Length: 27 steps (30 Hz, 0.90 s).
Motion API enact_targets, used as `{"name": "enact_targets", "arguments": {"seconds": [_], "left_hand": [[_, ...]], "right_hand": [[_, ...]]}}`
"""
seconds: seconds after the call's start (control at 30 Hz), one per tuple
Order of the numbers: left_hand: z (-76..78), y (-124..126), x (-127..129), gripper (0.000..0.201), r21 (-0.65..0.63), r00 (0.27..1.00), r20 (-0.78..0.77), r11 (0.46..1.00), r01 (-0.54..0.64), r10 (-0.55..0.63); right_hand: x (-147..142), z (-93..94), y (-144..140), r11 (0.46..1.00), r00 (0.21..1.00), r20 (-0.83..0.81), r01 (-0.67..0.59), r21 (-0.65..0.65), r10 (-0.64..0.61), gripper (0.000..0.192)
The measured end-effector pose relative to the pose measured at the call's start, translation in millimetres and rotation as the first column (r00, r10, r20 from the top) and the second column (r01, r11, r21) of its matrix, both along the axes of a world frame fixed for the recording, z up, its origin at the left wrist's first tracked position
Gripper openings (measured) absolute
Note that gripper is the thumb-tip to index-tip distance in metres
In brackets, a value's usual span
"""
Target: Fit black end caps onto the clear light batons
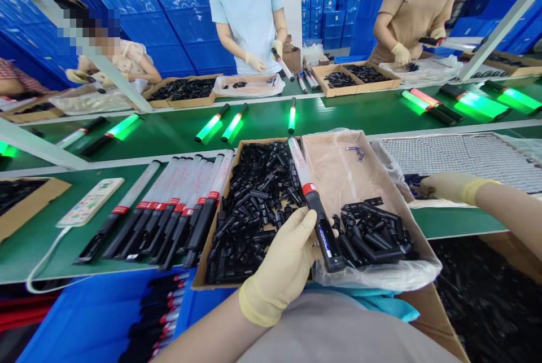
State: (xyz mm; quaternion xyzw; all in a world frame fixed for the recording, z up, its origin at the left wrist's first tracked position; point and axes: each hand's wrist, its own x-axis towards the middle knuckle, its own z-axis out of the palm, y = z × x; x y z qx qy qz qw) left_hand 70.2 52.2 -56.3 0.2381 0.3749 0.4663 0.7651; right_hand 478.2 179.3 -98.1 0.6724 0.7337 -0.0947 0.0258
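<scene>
My left hand [284,256], in a cream glove, is closed around the black handle of a light baton [311,192]. The baton slants away from me, its clear tube with a red band at the far end. Its handle's battery compartment is uncovered, and a blue-and-white battery [325,239] shows inside. My right hand [451,187], gloved too, is at the near left edge of a tray of silvery round cells [461,154]. Its fingers are bent in among small dark blue pieces [412,181]; what they grip is hidden.
A cardboard box of black plastic parts [254,205] and a lined box with black covers [372,233] lie before me. Several batons [169,205] lie left, by a power strip [91,202]. Lit batons [292,116] lie on the green conveyor [262,120]. Co-workers stand opposite.
</scene>
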Motion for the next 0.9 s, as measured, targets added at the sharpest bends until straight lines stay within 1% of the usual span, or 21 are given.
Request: {"name": "enact_targets", "arguments": {"seconds": [0.1, 0.17, 0.23, 0.27, 0.3, 0.33, 0.4, 0.43, 0.5, 0.53, 0.6, 0.63, 0.7, 0.77, 0.83, 0.9], "left_hand": [[-0.9, -1, -2, 0.026, 0.007, 1.000, 0.003, 1.000, -0.006, 0.006], [-1.7, -2, -4, 0.025, -0.004, 1.000, 0.010, 1.000, -0.024, 0.024], [-2.1, -3, -6, 0.025, -0.023, 1.000, 0.008, 0.999, -0.030, 0.030], [-2.0, -3, -6, 0.027, -0.030, 1.000, -0.001, 0.999, -0.028, 0.028], [-1.9, -3, -5, 0.029, -0.031, 1.000, -0.013, 0.999, -0.023, 0.023], [-1.8, -3, -4, 0.030, -0.027, 1.000, -0.026, 1.000, -0.015, 0.015], [-2.2, -2, 1, 0.030, -0.009, 0.999, -0.049, 1.000, -0.004, 0.004], [-2.7, -1, 3, 0.029, 0.000, 0.999, -0.053, 1.000, -0.002, 0.002], [-4.0, 0, 9, 0.028, 0.012, 0.999, -0.048, 1.000, 0.009, -0.008], [-4.7, 0, 11, 0.029, 0.015, 0.999, -0.043, 1.000, 0.018, -0.017], [-5.5, -1, 13, 0.032, 0.026, 0.999, -0.043, 0.999, 0.031, -0.030], [-5.6, -3, 13, 0.034, 0.030, 0.998, -0.050, 0.999, 0.030, -0.028], [-5.4, -6, 12, 0.033, 0.034, 0.998, -0.065, 0.999, 0.009, -0.007], [-5.2, -8, 9, 0.032, 0.035, 0.998, -0.065, 0.999, -0.009, 0.011], [-5.5, -9, 7, 0.030, 0.026, 0.999, -0.045, 0.999, -0.021, 0.022], [-5.7, -8, 4, 0.028, -0.001, 0.998, -0.017, 0.998, -0.060, 0.060]], "right_hand": [[-4, 7.8, 1, 0.980, 0.999, -0.021, -0.047, -0.192, 0.044, 0.018], [-5, 17.8, 3, 0.978, 0.999, 0.003, -0.039, -0.207, 0.041, 0.019], [-8, 31.4, -2, 0.984, 0.999, 0.045, -0.008, -0.177, 0.017, 0.022], [-13, 39.0, -8, 0.990, 0.999, 0.054, 0.006, -0.140, 0.002, 0.022], [-21, 46.7, -17, 0.997, 0.999, 0.033, 0.013, -0.075, -0.010, 0.022], [-34, 54.0, -29, 1.000, 1.000, -0.020, 0.008, 0.002, -0.008, 0.021], [-71, 66.3, -62, 0.982, 0.976, -0.210, -0.017, 0.186, 0.056, 0.020], [-95, 70.4, -80, 0.975, 0.943, -0.307, -0.067, 0.212, 0.132, 0.020], [-144, 73.8, -111, 0.956, 0.857, -0.443, -0.170, 0.240, 0.264, 0.016], [-167, 73.1, -122, 0.943, 0.820, -0.482, -0.199, 0.266, 0.309, 0.013], [-203, 68.2, -133, 0.920, 0.800, -0.483, -0.205, 0.335, 0.354, 0.014], [-215, 64.7, -135, 0.908, 0.808, -0.461, -0.204, 0.366, 0.367, 0.015], [-232, 58.0, -135, 0.883, 0.827, -0.406, -0.211, 0.419, 0.390, 0.018], [-241, 53.6, -137, 0.847, 0.828, -0.370, -0.213, 0.488, 0.422, 0.021], [-246, 53.0, -142, 0.805, 0.802, -0.366, -0.223, 0.550, 0.472, 0.021], [-240, 54.8, -144, 0.777, 0.765, -0.376, -0.248, 0.578, 0.523, 0.023]]}}
